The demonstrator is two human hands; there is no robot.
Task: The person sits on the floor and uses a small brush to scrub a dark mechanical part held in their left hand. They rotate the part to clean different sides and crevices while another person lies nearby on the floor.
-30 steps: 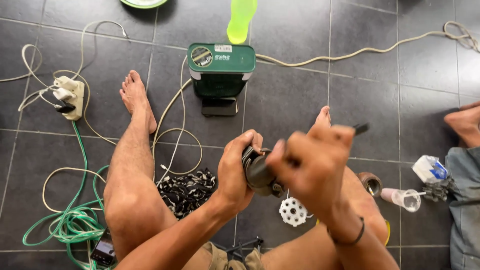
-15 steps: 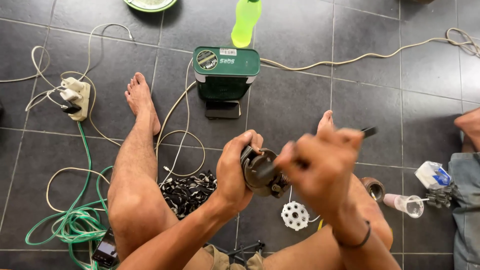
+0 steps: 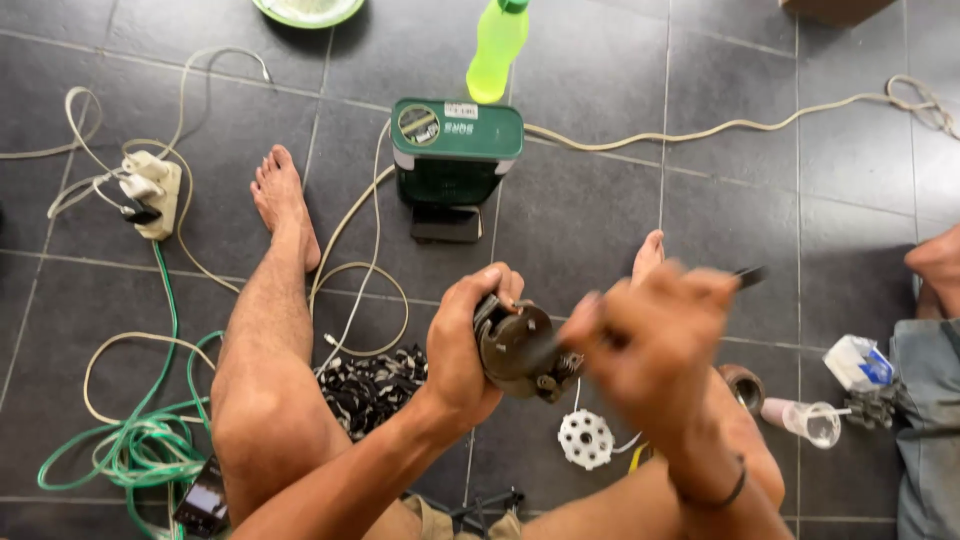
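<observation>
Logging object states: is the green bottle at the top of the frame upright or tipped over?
Upright. The green bottle stands on the tiled floor behind the green box, cap end pointing up toward the camera.

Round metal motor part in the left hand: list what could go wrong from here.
1. The left hand holds the round metal motor part in mid-air while the blurred right hand works a thin dark tool into it; a slip could jab the left fingers.
2. The part hangs over bare legs and the white plastic gear; a lost grip could drop it there.
3. Cables loop beside the bare foot, a snag risk.
</observation>
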